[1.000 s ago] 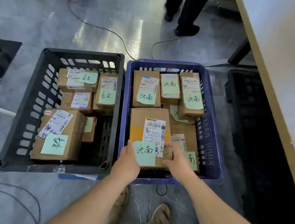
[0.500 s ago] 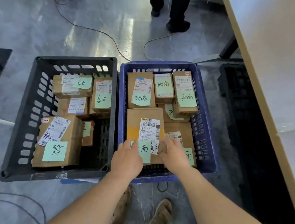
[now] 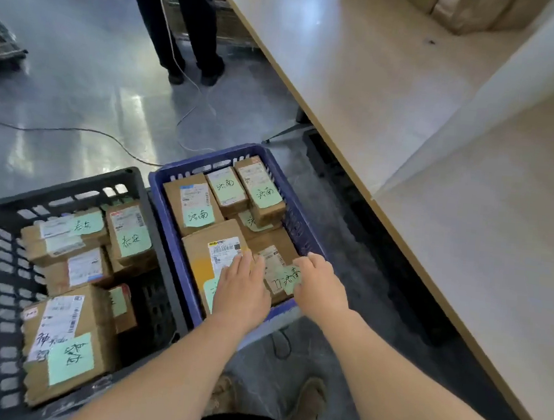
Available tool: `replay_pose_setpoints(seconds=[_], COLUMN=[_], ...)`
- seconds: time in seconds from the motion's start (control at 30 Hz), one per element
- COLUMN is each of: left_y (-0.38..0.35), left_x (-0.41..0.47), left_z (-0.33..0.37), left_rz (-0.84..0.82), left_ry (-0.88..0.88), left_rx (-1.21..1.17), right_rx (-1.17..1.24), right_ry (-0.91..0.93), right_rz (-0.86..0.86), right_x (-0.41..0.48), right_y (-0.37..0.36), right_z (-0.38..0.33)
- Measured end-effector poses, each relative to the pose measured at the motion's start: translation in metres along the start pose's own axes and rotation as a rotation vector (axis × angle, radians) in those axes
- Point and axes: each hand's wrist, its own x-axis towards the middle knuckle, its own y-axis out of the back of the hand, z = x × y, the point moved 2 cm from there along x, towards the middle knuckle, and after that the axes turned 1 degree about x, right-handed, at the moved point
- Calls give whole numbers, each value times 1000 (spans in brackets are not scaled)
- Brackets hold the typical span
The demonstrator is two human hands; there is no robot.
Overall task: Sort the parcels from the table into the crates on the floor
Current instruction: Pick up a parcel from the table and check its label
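Table [image 3: 394,119]: pale top, runs along right side. Black crate [image 3: 59,189]: on floor at left, brown parcels with green notes inside. Blue crate [image 3: 163,213]: just beside black crate's right wall, also full of parcels. Large parcel [image 3: 201,250]: lies flat at near left corner of blue crate. Left hand [image 3: 241,294]: flat on its top, fingers straight, no grasp. Right hand [image 3: 320,289]: over neighbour parcel [image 3: 283,242] at near right corner, fingers bent down; cannot tell if gripping.

Glossy grey floor [image 3: 77,98]: black crate [image 3: 60,187] and blue crate [image 3: 206,156] side by side, touching, both holding boxes. Thin cable [image 3: 75,130] runs behind them. Pale table [image 3: 380,85] alongside, cardboard parcels [image 3: 470,9] at its far edge.
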Motion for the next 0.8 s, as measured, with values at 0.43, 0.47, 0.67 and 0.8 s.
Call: replay_pose_setpoints(seconds=[0.43, 0.47, 0.67, 0.8], left_y=[7, 6, -15, -40], left_x=[-44, -50, -101, -140], left_z=[116, 129, 208, 260], left_rz=[102, 102, 103, 104], left_ry=[-355, -373, -475, -533], left_rx=[215, 232, 332, 391], right_rx=[-52, -46, -49, -43], right_ry=[-206, -219, -290, -327], right_rz=[258, 280, 398, 451], right_x=[-123, -134, -215, -271], right_y=[52, 56, 70, 69], right_z=[89, 99, 165, 212])
